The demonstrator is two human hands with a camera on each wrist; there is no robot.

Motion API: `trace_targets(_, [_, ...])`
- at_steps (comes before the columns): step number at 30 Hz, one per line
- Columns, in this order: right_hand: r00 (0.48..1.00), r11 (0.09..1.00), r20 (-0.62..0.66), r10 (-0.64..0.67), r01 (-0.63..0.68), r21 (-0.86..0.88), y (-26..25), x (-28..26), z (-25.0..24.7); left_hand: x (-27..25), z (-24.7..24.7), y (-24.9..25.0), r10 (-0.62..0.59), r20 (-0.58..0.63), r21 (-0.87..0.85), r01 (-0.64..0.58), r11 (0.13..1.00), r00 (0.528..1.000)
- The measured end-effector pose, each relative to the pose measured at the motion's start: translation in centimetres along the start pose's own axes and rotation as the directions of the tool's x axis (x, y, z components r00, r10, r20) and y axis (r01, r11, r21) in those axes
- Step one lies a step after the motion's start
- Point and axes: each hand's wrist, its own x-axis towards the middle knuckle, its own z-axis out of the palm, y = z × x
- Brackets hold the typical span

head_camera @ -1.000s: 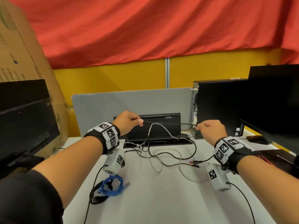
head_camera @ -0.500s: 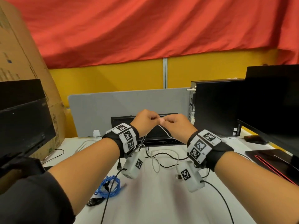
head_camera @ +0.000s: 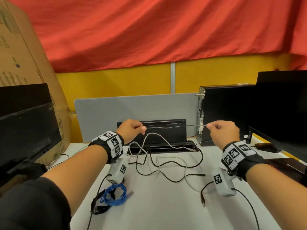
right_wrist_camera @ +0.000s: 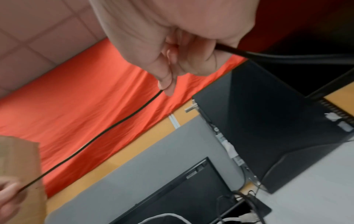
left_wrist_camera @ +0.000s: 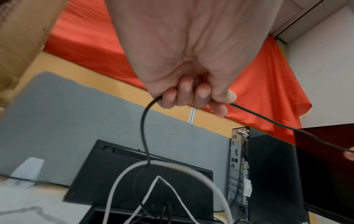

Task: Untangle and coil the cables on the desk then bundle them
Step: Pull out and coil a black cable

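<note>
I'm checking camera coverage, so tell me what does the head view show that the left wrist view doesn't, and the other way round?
Only the head view shows the blue cable coil on the desk, the black cable's loose plug end, and the whole right hand.

Only the left wrist view shows the left hand's fingers curled round the black cable from below.

Both show the left hand, the black cable stretched between the hands, the white cable looping beneath, and the grey divider.

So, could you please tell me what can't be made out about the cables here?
- Black cable: the part inside the left hand and right hand is hidden by the fingers in every view.
- White cable: its far end is lost among tangled strands, head view.
- Blue cable coil: fastening too small to tell.
</note>
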Motion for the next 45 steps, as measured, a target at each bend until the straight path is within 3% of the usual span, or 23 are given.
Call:
trace_targets(5, [0.998, 0.995, -0.036, 0.054, -0.057, -0.085, 2.1, 0.2, -0.1, 0.2, -0.2, -0.4, -0.007, -0.045, 0.001, 0.007, 1.000, 0.999])
trace_targets(10, [0.950, 0.949, 0.269, 0.157, -0.070, -0.306, -0.1, -0.9, 0.1, 0.7, 0.1, 0.6, 0.023, -0.072, -0.042, -0.026, 0.999, 0.997])
trace_targets(12, [0.933, 0.944, 0.354, 0.059, 0.063, -0.324, -2.0, -2.0, 0.4, 0.8, 0.5, 1.4, 0.053, -0.076, -0.045, -0.056, 0.997, 0.996])
trace_targets(14, [0.902, 0.962, 0.418, -0.109, 0.202, -0.184, -4.2, -3.1, 1.2, 0.8, 1.2, 2.5, 0.094, -0.057, -0.049, -0.097, 0.994, 0.994])
trace_targets(17, [0.830, 0.955, 0.477, -0.289, 0.286, 0.081, -7.7, -4.7, 2.5, 0.8, 2.4, 4.4, 0.158, -0.010, -0.062, -0.159, 0.985, 0.987])
trace_targets(20, [0.786, 0.923, 0.485, -0.383, 0.350, 0.160, -9.4, -5.0, 3.5, 0.8, 2.6, 5.6, 0.207, 0.010, -0.072, -0.206, 0.976, 0.978])
trace_targets(25, [0.911, 0.963, 0.312, -0.270, 0.251, 0.100, -7.4, -3.2, 2.9, 0.4, 1.7, 4.7, 0.185, 0.025, -0.034, -0.185, 0.982, 0.982])
trace_targets(31, [0.976, 0.983, 0.122, -0.182, 0.179, 0.038, -3.6, -1.1, 1.2, 0.5, 1.1, 2.8, 0.109, 0.029, 0.023, -0.110, 0.994, 0.994])
trace_targets(41, [0.995, 0.997, -0.096, -0.042, 0.035, -0.069, 0.2, 0.9, -0.3, 0.5, 0.3, 0.9, 0.037, -0.006, 0.008, -0.037, 0.999, 0.999])
trace_targets(43, [0.998, 0.996, -0.065, -0.008, 0.002, -0.088, 0.7, 0.8, -0.4, 0.5, 0.3, 1.0, 0.041, -0.008, -0.013, -0.041, 0.999, 0.999])
trace_targets(45, [0.997, 0.983, 0.059, 0.053, -0.041, -0.178, 0.7, 0.6, -0.1, 0.5, 0.3, 1.5, 0.042, -0.028, -0.038, -0.043, 0.998, 0.999])
